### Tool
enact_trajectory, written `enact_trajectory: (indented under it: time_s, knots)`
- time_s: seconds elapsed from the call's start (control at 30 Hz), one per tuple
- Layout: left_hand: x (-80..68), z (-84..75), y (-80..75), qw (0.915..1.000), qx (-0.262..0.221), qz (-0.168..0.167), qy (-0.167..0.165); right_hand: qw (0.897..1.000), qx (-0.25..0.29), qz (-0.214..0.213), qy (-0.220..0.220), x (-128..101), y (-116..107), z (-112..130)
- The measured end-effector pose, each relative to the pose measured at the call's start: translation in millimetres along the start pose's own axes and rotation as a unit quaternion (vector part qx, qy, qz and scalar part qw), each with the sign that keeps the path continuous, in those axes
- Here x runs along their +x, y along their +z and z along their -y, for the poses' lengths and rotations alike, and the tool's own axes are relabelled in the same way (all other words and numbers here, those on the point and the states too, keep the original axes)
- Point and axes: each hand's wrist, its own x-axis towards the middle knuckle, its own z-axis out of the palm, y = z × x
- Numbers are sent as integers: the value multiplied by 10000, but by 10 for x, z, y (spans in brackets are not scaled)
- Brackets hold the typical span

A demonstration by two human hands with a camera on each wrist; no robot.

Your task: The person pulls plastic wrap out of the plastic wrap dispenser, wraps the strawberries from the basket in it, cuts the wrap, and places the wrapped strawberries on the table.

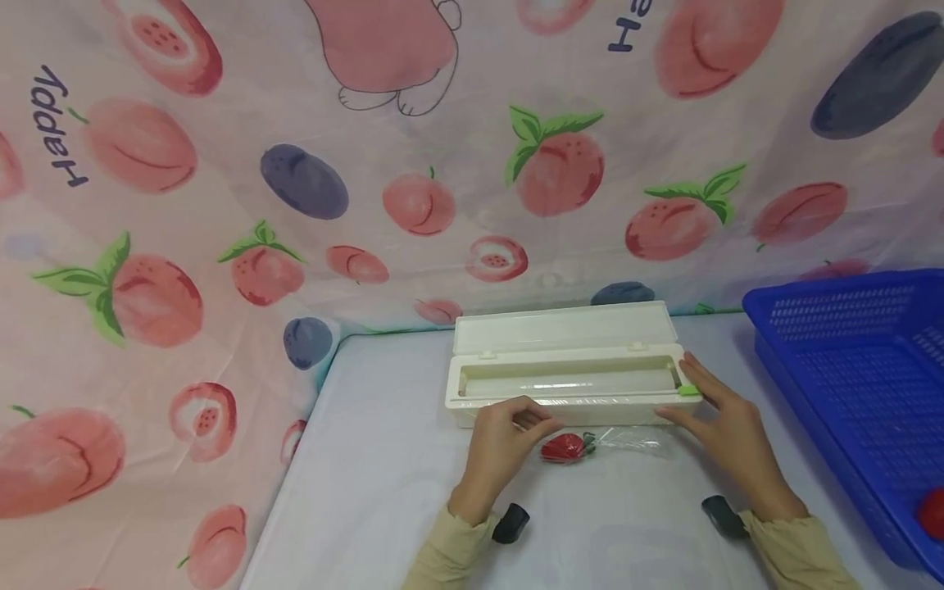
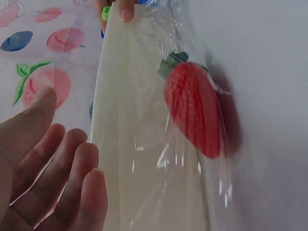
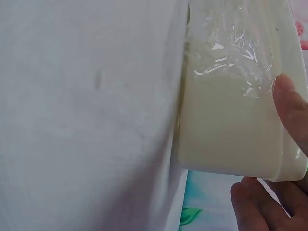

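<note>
A cream cling film dispenser [image 1: 575, 414] lies across the table with its lid [image 1: 564, 329] raised. Inside is a film roll [image 1: 590, 383], and a green cutter slide [image 1: 689, 391] sits at the right end. My right hand [image 1: 730, 442] grips that end, thumb on the front and fingers round the end. Loosely curled by the front edge, left of centre, is my left hand [image 1: 505, 438]; no object shows between its fingers in the left wrist view. Just before the dispenser lies a red strawberry [image 2: 192, 108] with green leaves, under clear film [image 1: 634, 441] that trails right.
A blue plastic basket [image 1: 819, 426] stands to the right, with a red item [image 1: 932, 512] in its near corner. Fruit-printed cloth [image 1: 413, 270] hangs behind and at the left. Dark wrist-worn pieces [image 1: 510, 523] show beside both sleeves.
</note>
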Motion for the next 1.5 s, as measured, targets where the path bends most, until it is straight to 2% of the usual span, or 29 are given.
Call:
enact_trajectory:
  time_s: [0.37, 0.57, 0.7, 0.83, 1.03, 1.23, 1.33, 1.5]
  knots:
    - [177, -225, 291, 9987, 185, 407, 228, 9999, 89, 26, 66, 10, 6, -21]
    - [276, -318, 483, 9956, 425, 460, 699, 9999, 129, 56, 4, 17, 0, -29]
    - [335, -375, 609, 9897, 806, 455, 1089, 9999, 133, 57, -39, 25, -13, -25]
    - [391, -434, 719, 9840, 1112, 504, 1294, 9999, 109, 1, -106, 28, -19, -27]
    - [468, -510, 844, 9794, 1332, 557, 1414, 9999, 58, 63, -108, 23, -33, -25]
    - [531, -570, 932, 9789, 1307, 515, 1483, 9983, -75, 559, 119, 39, -95, -1]
    - [555, -585, 965, 9794, 1282, 559, 1457, 9972, -135, 732, 48, 49, -126, -7]
    - [589, -586, 999, 9800, 1311, 550, 1396, 9968, -227, 757, -104, 53, -149, -25]
